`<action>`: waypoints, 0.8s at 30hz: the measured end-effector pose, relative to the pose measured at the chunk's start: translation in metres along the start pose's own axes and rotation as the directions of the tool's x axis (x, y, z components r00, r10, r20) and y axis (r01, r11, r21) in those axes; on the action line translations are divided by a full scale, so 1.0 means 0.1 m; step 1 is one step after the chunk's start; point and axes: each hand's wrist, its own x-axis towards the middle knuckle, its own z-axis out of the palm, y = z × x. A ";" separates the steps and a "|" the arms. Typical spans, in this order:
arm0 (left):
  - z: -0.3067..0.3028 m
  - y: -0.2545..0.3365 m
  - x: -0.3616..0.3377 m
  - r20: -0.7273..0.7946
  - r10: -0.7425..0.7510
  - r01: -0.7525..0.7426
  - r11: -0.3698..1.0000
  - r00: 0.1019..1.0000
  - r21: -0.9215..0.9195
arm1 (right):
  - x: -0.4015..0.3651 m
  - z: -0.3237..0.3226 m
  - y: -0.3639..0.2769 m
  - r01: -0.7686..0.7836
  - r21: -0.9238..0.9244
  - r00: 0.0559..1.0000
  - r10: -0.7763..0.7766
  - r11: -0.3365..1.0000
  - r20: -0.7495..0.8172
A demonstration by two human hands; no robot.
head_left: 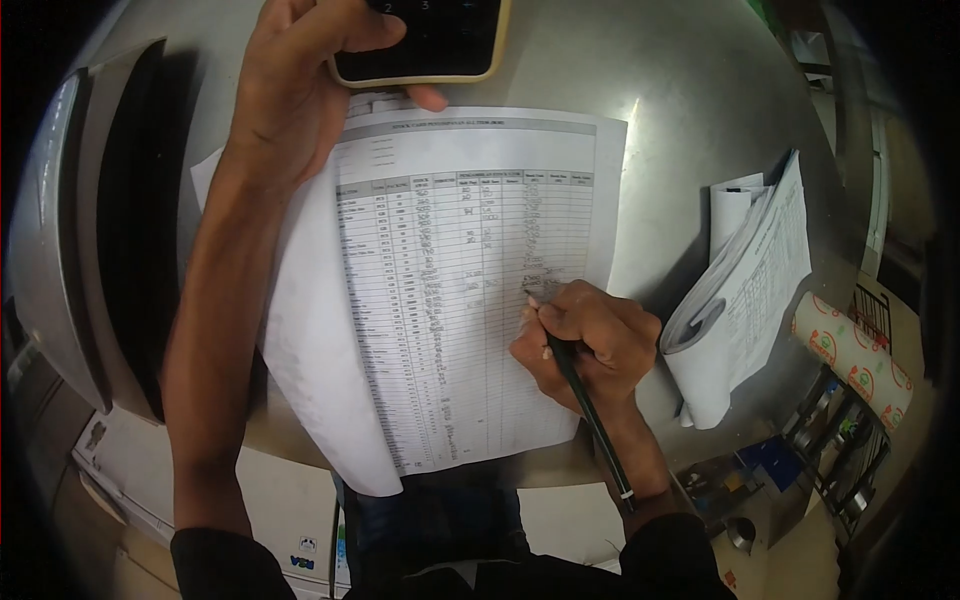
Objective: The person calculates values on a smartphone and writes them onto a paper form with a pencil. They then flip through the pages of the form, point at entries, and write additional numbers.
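My left hand is closed round a phone in a pale yellow case at the top, thumb over its dark screen with number keys. My right hand grips a dark pencil, its tip touching a printed table sheet right of the middle. Handwritten figures fill several columns of that sheet. The sheet's left part is covered by a curled-over white page, which my left forearm crosses. Part of the phone lies beyond the top of the view.
The papers lie on a grey metal table. Folded printed sheets stand to the right. A large dark-edged metal object is at the left. A patterned roll and racks are at the lower right, a white appliance below.
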 end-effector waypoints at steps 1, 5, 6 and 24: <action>-0.05 -0.05 0.02 0.023 0.009 -0.008 1.000 1.000 -0.018 | -0.01 -0.01 0.00 -0.014 -0.002 1.000 0.014 1.000 0.006; 0.04 0.04 0.02 0.003 -0.009 0.009 0.997 1.000 0.070 | 0.01 0.01 -0.02 -0.024 -0.017 1.000 0.024 1.000 -0.014; 0.10 0.07 0.02 -0.016 -0.020 0.021 0.996 1.000 0.090 | 0.01 0.00 -0.03 -0.017 -0.015 1.000 0.016 1.000 -0.009; 0.14 0.09 0.00 -0.068 -0.043 0.051 0.991 0.997 0.120 | -0.01 0.00 0.00 -0.011 0.022 1.000 0.012 1.000 -0.026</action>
